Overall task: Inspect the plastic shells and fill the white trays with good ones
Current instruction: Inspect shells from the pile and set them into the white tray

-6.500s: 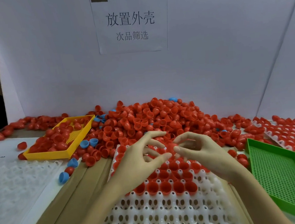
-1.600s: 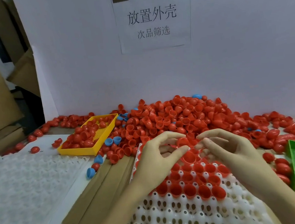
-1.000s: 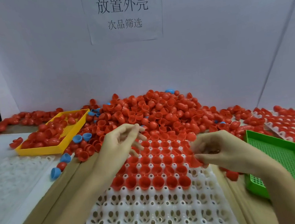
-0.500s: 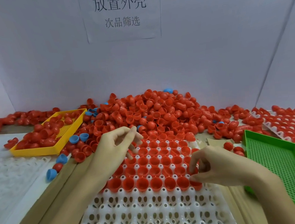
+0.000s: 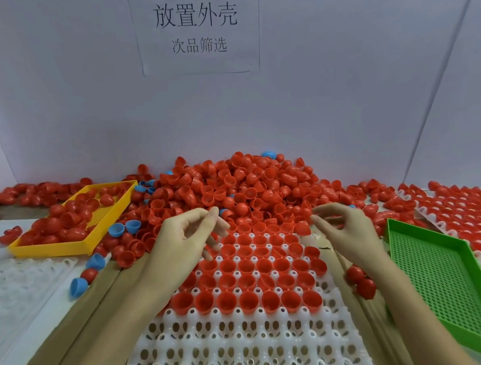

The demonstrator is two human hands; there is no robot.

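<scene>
Head view: both hands hover over the far end of the white tray [image 5: 248, 353], holding nothing. Left hand [image 5: 185, 245] has loosely curled fingers; right hand [image 5: 345, 228] likewise. Red shells [image 5: 252, 297] fill the tray's far rows, and a loose pile [image 5: 234, 188] lies along the bench's back edge.

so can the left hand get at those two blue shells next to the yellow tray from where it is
Probably yes. The left hand is open and holds nothing, and the two blue shells lie to its left on top of the red ones, beside the yellow tray, with nothing covering them.
</scene>
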